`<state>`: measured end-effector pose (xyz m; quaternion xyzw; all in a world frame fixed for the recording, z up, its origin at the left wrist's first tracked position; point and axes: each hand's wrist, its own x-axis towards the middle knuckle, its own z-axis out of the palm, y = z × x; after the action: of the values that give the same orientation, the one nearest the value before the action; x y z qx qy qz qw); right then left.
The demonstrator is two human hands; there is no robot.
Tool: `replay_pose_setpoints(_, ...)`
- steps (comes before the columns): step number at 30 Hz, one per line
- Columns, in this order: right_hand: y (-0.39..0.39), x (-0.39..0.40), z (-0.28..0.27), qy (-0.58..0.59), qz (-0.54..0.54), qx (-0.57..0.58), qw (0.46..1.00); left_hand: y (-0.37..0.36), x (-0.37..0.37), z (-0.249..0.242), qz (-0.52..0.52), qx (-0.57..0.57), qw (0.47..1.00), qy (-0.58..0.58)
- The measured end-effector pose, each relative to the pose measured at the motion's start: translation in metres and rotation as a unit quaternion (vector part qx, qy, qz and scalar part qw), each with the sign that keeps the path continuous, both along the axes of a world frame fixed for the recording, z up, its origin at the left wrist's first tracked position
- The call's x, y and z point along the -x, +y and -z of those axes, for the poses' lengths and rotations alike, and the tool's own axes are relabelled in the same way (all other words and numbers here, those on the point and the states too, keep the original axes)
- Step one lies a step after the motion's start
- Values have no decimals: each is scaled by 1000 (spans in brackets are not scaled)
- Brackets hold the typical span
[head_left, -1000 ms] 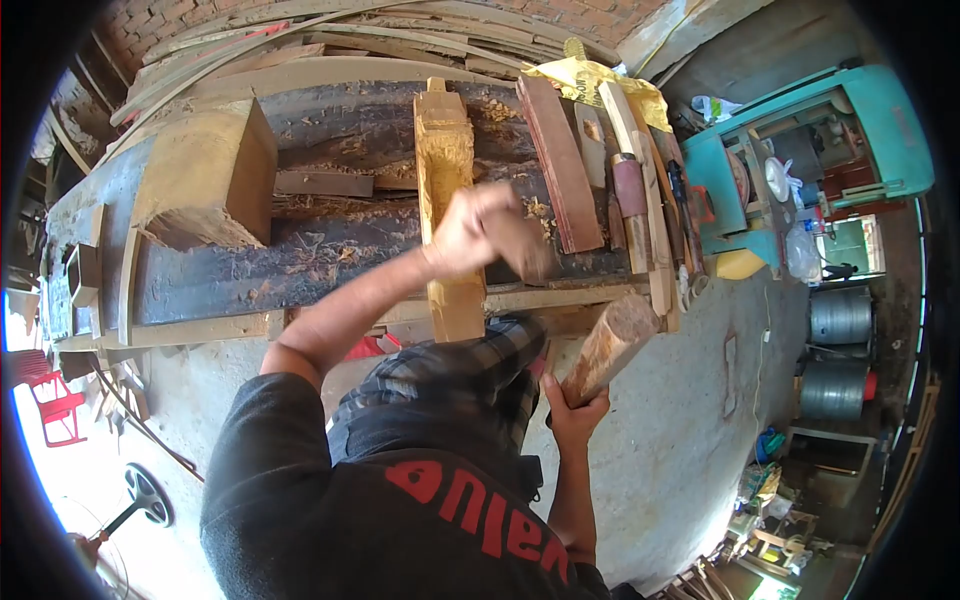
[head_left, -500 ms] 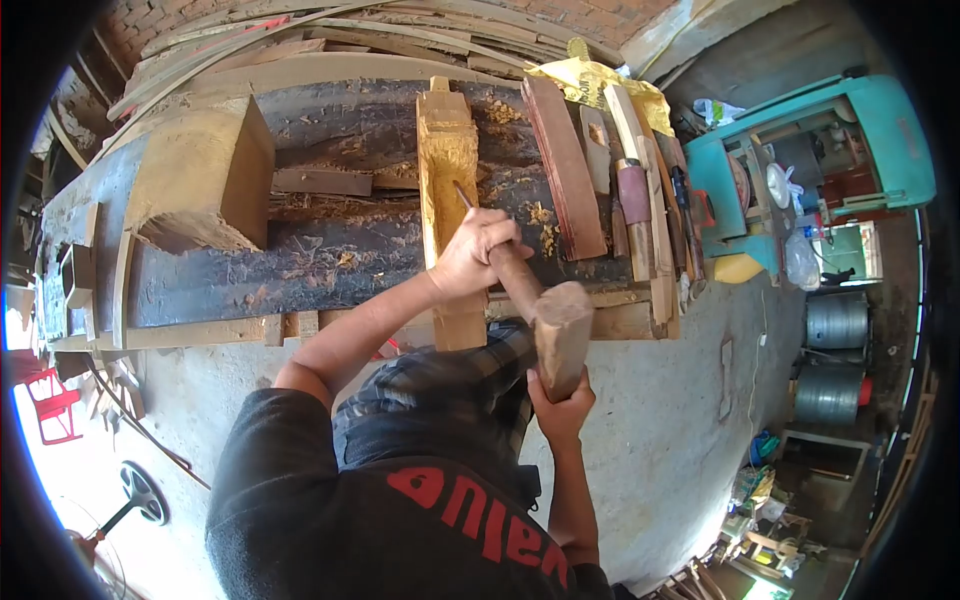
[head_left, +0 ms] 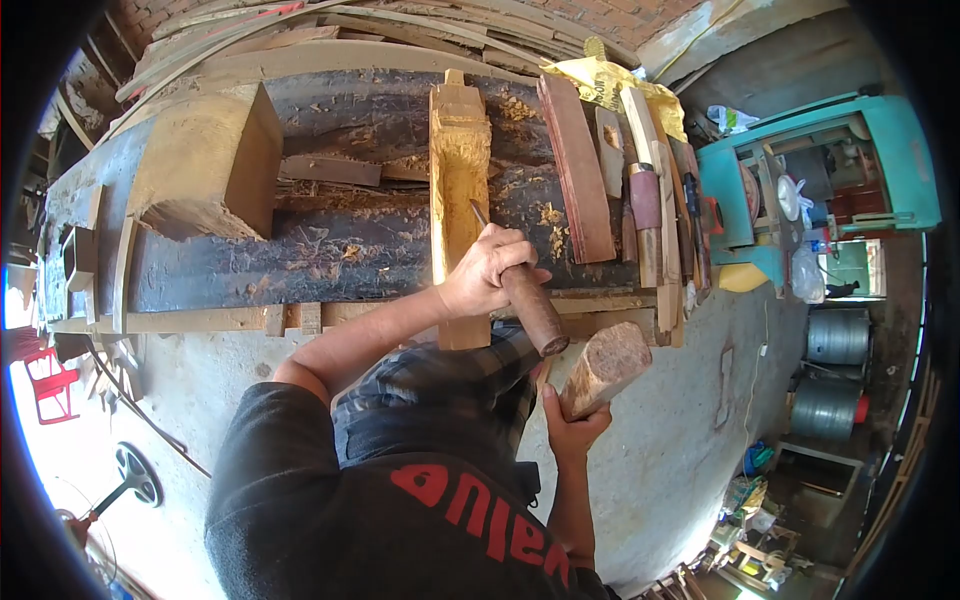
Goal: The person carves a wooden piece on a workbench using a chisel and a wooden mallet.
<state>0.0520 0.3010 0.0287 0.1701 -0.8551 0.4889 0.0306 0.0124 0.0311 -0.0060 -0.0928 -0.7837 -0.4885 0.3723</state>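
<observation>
My left hand point(head_left: 492, 270) is closed around the wooden handle of a chisel point(head_left: 535, 312). The chisel's thin metal blade points away from me, its tip in the carved hollow of a long yellowish wooden block point(head_left: 459, 130). My right hand point(head_left: 578, 428) grips a wooden mallet point(head_left: 612, 362), whose thick head is a little to the right of the chisel's handle end and apart from it. The block lies lengthwise across a dark, worn workbench point(head_left: 350, 255), its near end reaching past the bench edge over my lap.
A large wooden block point(head_left: 200, 165) stands on the bench's left. Right of the workpiece lie a reddish board point(head_left: 575, 170), a tool with a purple-banded handle point(head_left: 645, 195) and other tools. A teal machine point(head_left: 890, 150) stands at right. Wood shavings point(head_left: 550, 215) are scattered about.
The mallet has swung away from the chisel's handle end, down and to the right, with my right hand. My left hand keeps the chisel in the hollow, its handle tilted slightly differently.
</observation>
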Motion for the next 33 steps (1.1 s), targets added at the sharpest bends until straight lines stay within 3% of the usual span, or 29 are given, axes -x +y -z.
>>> replay_pose_setpoints(1,2,1,-4,-1,1,-1,1000,0,1,0,-2,-12,1000,-9)
replay_pose_setpoints(2,4,4,-9,206,-86,-158,962,0,2,-1,-3,-24,1000,-19)
replay_pose_setpoints(5,-6,-7,-21,64,-69,-106,990,0,5,-2,-16,-68,998,-12)
replay_pose_setpoints(6,9,4,14,140,-106,-179,968,-1,4,-6,-21,-76,997,-20)
replay_pose_setpoints(8,-19,6,6,7,-64,-39,997,1,6,-3,-19,-82,996,-12)
replay_pose_setpoints(9,-17,7,6,-7,-74,-67,995,-1,7,-4,-21,-85,996,-5)
replay_pose_setpoints(11,-14,-1,7,19,-23,9,1000,-3,8,-4,-22,-81,996,-1)
replay_pose_setpoints(13,-12,-12,-16,22,-26,-178,984,0,5,1,-12,-82,997,-4)
replay_pose_setpoints(14,-11,-3,-11,37,-115,-22,992,-1,4,5,0,-58,998,-2)
replay_pose_setpoints(15,-20,2,-4,124,-150,89,977,-1,4,7,12,-34,999,2)
replay_pose_setpoints(16,1,12,35,121,-140,13,983,-1,4,6,14,-34,999,5)
replay_pose_setpoints(18,1,17,42,-20,-95,-32,995,-1,4,5,25,-25,999,-24)
replay_pose_setpoints(19,5,21,44,-17,-97,-30,995,-4,6,3,23,-23,999,-21)
replay_pose_setpoints(20,15,26,48,74,-136,-98,983,-6,7,4,24,-15,999,-21)
replay_pose_setpoints(22,-15,-3,-7,57,-59,-34,996,-2,3,6,39,-7,999,-30)
replay_pose_setpoints(24,-23,5,2,173,-144,-178,958,-1,2,5,32,-20,999,-31)
replay_pose_setpoints(26,-6,16,37,2,-76,-19,997,-1,3,7,32,-10,999,-33)
replay_pose_setpoints(30,-12,0,22,65,-14,19,998,-3,2,6,39,13,998,-55)
replay_pose_setpoints(32,-16,-3,21,96,-53,177,978,-2,3,4,43,11,998,-55)
replay_pose_setpoints(33,-12,5,31,134,-93,137,977,-2,3,3,41,8,998,-53)
